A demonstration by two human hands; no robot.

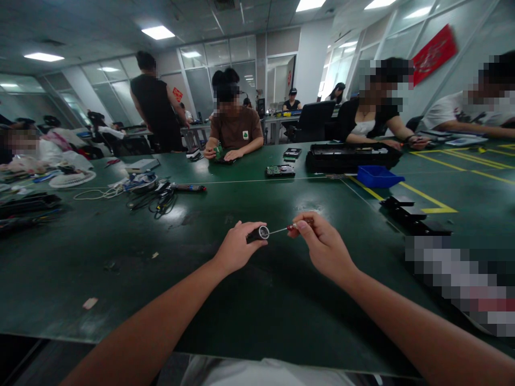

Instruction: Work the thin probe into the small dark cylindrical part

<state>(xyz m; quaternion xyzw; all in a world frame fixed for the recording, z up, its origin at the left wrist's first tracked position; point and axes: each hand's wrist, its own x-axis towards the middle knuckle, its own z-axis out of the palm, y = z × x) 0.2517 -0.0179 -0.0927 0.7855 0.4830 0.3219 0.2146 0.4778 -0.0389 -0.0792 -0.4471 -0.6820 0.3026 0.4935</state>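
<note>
My left hand is wrapped round a small black cylinder with a pale ring at its end, which faces right. Most of the cylinder's body is hidden by my fingers, so I cannot tell its exact kind. Between finger and thumb, my right hand grips a screwdriver with a reddish handle and a thin metal shaft. The shaft points left, and its tip is at the ringed end of the cylinder; whether it goes inside is too small to tell. Both hands are above the green tabletop.
Ahead lie hard drives and a long black housing. A blue bin and black brackets are on the right. Tangled cables lie left. Across the table a person in brown handles a green circuit board.
</note>
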